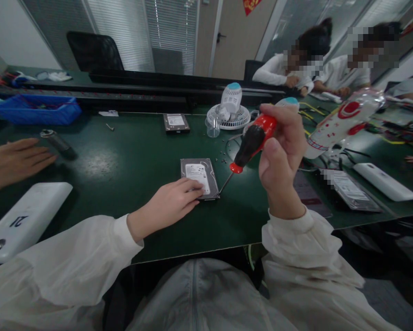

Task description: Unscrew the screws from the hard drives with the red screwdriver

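A silver hard drive (200, 175) with a white label lies flat on the dark green table (134, 156). My left hand (174, 202) rests on its near left corner, fingers curled against the drive and holding it down. My right hand (283, 151) is raised to the right, closed round the red and black handle of a screwdriver (253, 140). The thin shaft slants down and left, and its tip touches the drive's near right corner. Small loose screws (223, 156) lie just behind the drive.
A second hard drive (176, 122) lies farther back, beside a small white fan (231, 110) and a clear cup (212, 127). Another person's hand (15, 158) rests at far left near a metal cylinder (56, 141). White box (23, 220), blue tray (34, 109), plastic bottle (341, 122), seated people at back right.
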{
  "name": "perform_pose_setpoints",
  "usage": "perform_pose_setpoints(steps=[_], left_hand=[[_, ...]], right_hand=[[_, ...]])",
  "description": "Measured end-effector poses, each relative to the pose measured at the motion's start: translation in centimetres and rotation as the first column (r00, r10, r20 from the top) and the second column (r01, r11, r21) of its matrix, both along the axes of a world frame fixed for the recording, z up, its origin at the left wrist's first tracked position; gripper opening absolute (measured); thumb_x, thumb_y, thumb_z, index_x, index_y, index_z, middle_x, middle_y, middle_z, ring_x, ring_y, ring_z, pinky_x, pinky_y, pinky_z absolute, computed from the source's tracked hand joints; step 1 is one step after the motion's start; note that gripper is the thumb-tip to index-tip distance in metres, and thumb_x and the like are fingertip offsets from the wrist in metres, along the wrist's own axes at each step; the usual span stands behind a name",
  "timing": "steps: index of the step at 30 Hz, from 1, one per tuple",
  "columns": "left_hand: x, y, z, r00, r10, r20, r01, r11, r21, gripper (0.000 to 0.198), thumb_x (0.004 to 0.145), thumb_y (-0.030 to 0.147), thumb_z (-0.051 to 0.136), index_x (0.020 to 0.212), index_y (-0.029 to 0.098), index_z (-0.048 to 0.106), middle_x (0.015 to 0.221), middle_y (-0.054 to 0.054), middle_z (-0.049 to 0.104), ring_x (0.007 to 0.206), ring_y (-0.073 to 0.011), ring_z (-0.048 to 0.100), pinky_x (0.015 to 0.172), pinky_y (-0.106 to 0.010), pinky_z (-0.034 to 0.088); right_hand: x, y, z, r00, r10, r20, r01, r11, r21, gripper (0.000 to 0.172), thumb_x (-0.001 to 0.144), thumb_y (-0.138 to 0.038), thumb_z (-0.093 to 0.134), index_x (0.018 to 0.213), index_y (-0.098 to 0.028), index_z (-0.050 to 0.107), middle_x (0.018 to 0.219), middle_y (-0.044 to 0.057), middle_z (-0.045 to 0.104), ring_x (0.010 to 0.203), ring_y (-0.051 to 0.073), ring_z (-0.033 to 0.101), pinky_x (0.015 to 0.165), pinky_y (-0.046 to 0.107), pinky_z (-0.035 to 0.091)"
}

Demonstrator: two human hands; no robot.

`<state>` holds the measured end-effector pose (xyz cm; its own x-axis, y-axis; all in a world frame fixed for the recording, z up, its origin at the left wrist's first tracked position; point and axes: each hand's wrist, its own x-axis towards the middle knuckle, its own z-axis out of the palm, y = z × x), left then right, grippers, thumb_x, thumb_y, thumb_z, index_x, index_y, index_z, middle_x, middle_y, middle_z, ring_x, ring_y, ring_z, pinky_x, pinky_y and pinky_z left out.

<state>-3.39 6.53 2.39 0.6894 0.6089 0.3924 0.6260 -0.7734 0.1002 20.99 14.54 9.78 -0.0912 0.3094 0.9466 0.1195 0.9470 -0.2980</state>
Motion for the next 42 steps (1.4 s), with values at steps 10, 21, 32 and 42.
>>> perform_pose_setpoints(steps=[10,21,32,42], left_hand=[[0.0,0.0,0.0,1.000,-0.010,0.005,0.010,1.000,-0.009,0.025,0.102,0.021,0.055,0.121,0.014,0.070,0.128,-0.012,0.069,0.118,-0.0263,0.065,0.096,-0.044,0.061],[0.0,0.0,0.1,1.000,-0.002,0.000,0.002,1.000,-0.005,0.025,0.102,0.021,0.056,0.121,0.015,0.070,0.128,-0.011,0.069,0.118,-0.0260,0.066,0.094,-0.043,0.061],[0.0,0.0,0.0,1.000,-0.002,0.007,0.002,1.000,0.009,0.024,0.102,0.022,0.057,0.121,0.015,0.070,0.128,-0.011,0.070,0.117,-0.0254,0.066,0.093,-0.042,0.061],[0.1,0.0,0.1,1.000,-0.005,0.010,0.005,1.000,0.000,0.024,0.101,0.020,0.058,0.121,0.014,0.070,0.128,-0.011,0.070,0.117,-0.0263,0.066,0.094,-0.043,0.062]], right_hand=[[0.2,0.6,-0.6,0.999,-0.008,-0.046,0.005,0.998,-0.059,0.044,0.080,-0.061,0.075,0.117,-0.040,0.068,0.111,0.000,0.062,0.110,0.024,0.064,0.099,0.045,0.057],[0.1,0.0,-0.2,1.000,0.018,0.025,-0.017,0.998,-0.063,0.040,0.091,-0.055,0.062,0.127,-0.038,0.062,0.116,0.000,0.068,0.113,0.024,0.068,0.096,0.043,0.060],[-0.1,-0.2,-0.2,0.997,0.080,-0.003,-0.080,0.989,-0.123,0.036,0.095,-0.053,0.059,0.126,-0.036,0.063,0.116,0.002,0.071,0.116,0.026,0.071,0.101,0.049,0.061],[-0.2,-0.6,-0.5,0.984,0.174,-0.040,-0.179,0.953,-0.243,0.040,0.095,-0.057,0.058,0.128,-0.034,0.060,0.127,0.003,0.071,0.108,0.024,0.074,0.090,0.045,0.066]])
